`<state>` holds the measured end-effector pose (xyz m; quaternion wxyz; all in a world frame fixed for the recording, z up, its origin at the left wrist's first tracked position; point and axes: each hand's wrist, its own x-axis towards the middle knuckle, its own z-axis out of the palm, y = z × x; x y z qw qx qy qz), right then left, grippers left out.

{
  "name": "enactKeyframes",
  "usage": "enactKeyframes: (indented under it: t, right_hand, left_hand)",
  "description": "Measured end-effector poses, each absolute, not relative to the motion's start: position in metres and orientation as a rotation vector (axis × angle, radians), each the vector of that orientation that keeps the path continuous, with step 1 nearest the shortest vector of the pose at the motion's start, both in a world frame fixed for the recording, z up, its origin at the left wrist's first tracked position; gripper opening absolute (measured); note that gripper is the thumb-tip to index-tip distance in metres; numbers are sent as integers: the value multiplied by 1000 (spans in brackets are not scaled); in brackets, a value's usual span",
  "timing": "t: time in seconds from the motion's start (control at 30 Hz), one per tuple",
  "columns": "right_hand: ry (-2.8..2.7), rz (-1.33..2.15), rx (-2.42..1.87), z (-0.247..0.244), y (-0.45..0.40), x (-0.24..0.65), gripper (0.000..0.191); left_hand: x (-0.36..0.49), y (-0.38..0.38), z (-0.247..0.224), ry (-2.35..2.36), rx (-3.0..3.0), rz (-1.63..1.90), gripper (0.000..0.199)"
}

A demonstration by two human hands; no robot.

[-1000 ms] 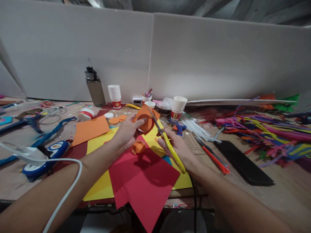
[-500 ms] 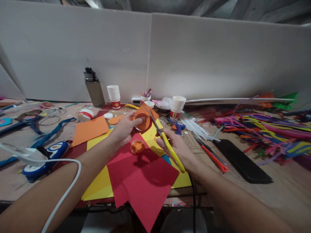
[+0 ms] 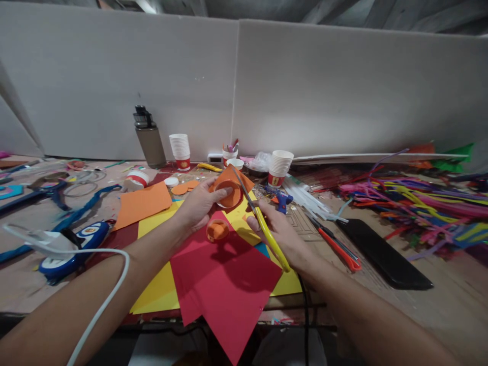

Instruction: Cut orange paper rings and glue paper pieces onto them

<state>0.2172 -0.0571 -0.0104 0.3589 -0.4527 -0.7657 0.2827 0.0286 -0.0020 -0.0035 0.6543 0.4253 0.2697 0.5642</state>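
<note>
Presently, head view, our only one: we log very little change over the last second. Our left hand (image 3: 201,206) keeps its grip closed on a cup-like round piece (image 3: 233,197), thumb laid over the front, with a cornered bit of orange paper (image 3: 224,177) against it. Our right hand (image 3: 280,229) stays closed on the yellow-handled scissors (image 3: 269,238), their blades slanting up and left across that paper, just beside the rim. Blade gap: cannot tell at this scale. The whole scene shifts slightly in frame, which we put down to head movement.

Reading: with both grips steady and the paper's corners standing out past the rim, we judge the scissor work on it unfinished; we see no freshly loosened scrap.

Location: round piece and paper are both held up over the bench (image 3: 19,282), above and behind a smaller ring (image 3: 217,231) with orange inside, which appears to rest on the red sheets (image 3: 229,290), unmoved. Yellow sheets (image 3: 158,287) lie partly under the red. Farther right, also unmoved: a blue glue gun (image 3: 283,202) near the stacked cups (image 3: 281,166).
</note>
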Motion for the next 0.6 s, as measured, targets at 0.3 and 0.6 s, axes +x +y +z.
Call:
enactKeyframes:
  t: [0.3, 0.6]
  right_hand:
    - [-1992, 708, -1179, -5, -60, 215, 34]
    - [-2025, 729, -1158, -10, -56, 219, 37]
  left_hand:
    - [21, 0, 5, 663, 972, 1226, 29]
    - [12, 9, 1, 685, 1072, 1150, 37]
